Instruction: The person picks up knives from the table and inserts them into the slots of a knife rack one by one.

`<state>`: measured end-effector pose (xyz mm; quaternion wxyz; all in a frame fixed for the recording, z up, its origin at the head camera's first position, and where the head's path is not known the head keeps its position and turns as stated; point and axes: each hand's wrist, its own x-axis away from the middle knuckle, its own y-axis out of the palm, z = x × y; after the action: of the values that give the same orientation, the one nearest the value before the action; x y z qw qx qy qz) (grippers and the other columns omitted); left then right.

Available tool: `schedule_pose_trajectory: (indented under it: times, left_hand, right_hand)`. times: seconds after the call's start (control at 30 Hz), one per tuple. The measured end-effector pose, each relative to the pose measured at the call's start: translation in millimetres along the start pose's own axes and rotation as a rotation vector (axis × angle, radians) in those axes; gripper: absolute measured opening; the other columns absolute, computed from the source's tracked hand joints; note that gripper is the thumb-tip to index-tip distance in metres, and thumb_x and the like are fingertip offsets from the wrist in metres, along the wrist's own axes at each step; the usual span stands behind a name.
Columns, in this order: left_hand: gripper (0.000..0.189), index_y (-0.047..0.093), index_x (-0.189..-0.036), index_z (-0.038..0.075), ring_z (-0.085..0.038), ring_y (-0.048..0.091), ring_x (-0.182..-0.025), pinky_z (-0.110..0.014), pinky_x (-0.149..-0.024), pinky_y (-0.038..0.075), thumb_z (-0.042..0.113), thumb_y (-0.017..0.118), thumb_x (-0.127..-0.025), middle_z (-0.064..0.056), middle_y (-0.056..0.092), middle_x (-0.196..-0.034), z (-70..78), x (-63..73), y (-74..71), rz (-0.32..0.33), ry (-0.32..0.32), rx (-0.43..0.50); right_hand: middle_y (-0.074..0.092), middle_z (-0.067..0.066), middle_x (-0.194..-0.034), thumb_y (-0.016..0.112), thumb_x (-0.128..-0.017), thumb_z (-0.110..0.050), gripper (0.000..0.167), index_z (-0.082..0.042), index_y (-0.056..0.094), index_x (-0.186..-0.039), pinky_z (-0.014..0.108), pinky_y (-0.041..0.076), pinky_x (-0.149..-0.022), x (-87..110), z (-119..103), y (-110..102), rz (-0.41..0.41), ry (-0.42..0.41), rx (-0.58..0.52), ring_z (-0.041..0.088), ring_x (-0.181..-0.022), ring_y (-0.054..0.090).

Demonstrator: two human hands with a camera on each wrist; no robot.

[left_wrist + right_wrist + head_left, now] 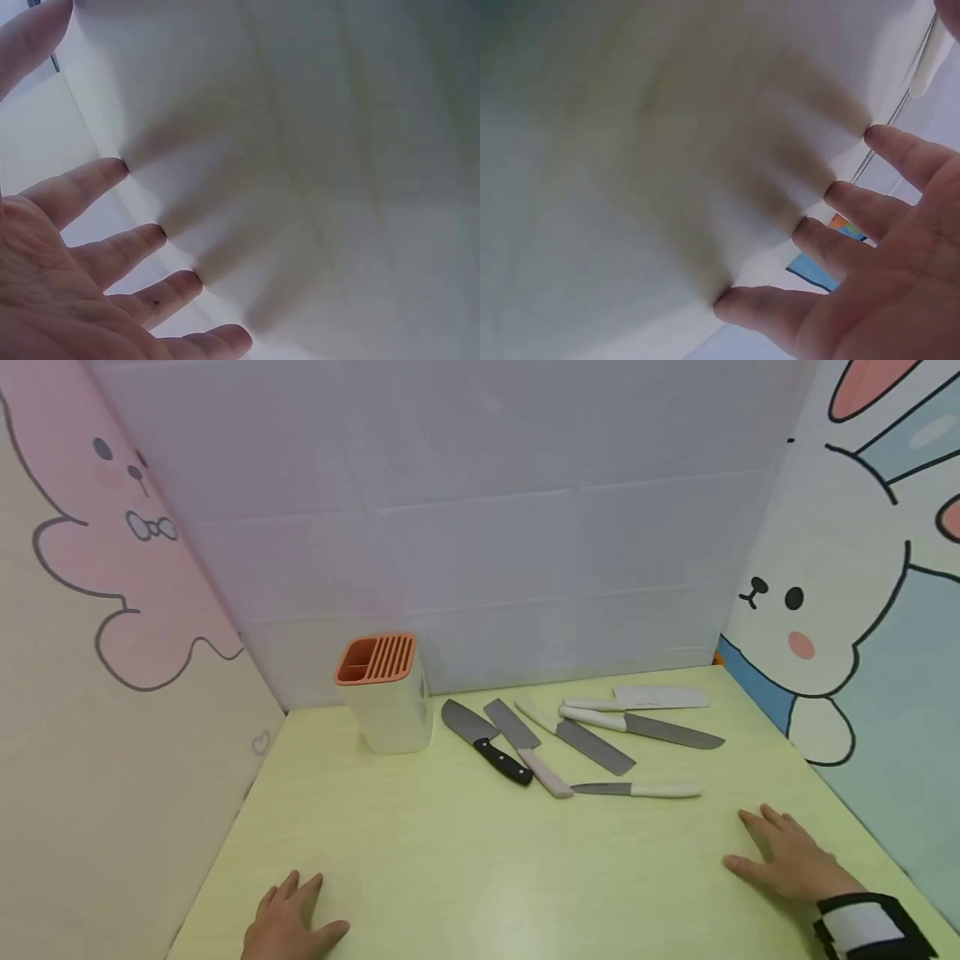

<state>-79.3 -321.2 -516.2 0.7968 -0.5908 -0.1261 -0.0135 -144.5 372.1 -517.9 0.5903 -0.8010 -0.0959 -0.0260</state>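
My left hand (287, 923) rests its spread fingertips on the pale yellow table at the front left, holding nothing. At the right, my right hand (791, 858) touches the table with fingers spread, also holding nothing. Both wrist views show the fingertips (180, 289) meeting the surface. Nearest my right hand lies a small paring knife (666, 790) with a white handle. Beyond it are a black-handled knife (504, 762), a knife with a pinkish handle (546, 772), two white-handled knives (596, 747) (675, 732) and a white cleaver (660, 697).
A white knife block (390, 718) with an orange slotted top stands upright at the back left, beside the knives. A pale wall (480, 543) closes the back. Side panels with a pink cartoon figure (150, 585) and a white rabbit (825, 577) flank the table (450, 877).
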Motion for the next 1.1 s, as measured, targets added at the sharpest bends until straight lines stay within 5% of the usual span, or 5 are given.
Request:
schedule_pose_trajectory:
  times: [0.23,0.47,0.8,1.1]
  left_hand:
    - [0.099,0.052,-0.142,-0.005,-0.07,0.036,-0.129,-0.081,-0.087,0.041,0.063,0.08,-0.077,-0.043,0.037,-0.147,5.4,-4.0,-13.5,0.059,0.075,-0.03]
    - [0.101,0.042,-0.149,-0.009,-0.066,0.035,-0.132,-0.079,-0.089,0.041,0.054,0.083,-0.08,-0.043,0.035,-0.149,22.6,-23.6,-55.0,0.171,0.162,-0.01]
    - [0.11,0.028,-0.153,-0.014,-0.06,0.032,-0.137,-0.073,-0.107,0.032,0.034,0.092,-0.076,-0.042,0.031,-0.151,68.8,-63.8,-112.7,0.381,0.293,0.055]
    - [0.109,0.029,-0.154,-0.011,-0.059,0.031,-0.138,-0.075,-0.107,0.03,0.032,0.092,-0.076,-0.04,0.031,-0.153,100.0,-101.7,-151.3,0.48,0.387,0.056]
  right_hand:
    - [0.039,0.051,-0.137,0.066,-0.095,-0.055,0.092,0.021,0.042,-0.14,0.075,0.037,-0.098,-8.5,-1.7,-22.4,-0.078,-0.009,-0.045,0.068,-0.124,0.039]
    - [0.046,0.046,-0.138,0.069,-0.096,-0.048,0.085,0.019,0.043,-0.141,0.069,0.043,-0.096,-23.3,-15.9,-58.1,-0.008,-0.094,-0.016,0.063,-0.124,0.046]
    - [0.055,0.04,-0.134,0.07,-0.096,-0.039,0.073,0.014,0.048,-0.141,0.067,0.046,-0.096,-75.1,-65.0,-108.8,0.027,-0.219,0.06,0.058,-0.12,0.055]
    - [0.06,0.035,-0.131,0.069,-0.099,-0.029,0.058,0.01,0.054,-0.139,0.064,0.048,-0.097,-127.5,-101.6,-130.3,0.0,-0.262,0.125,0.052,-0.116,0.06]
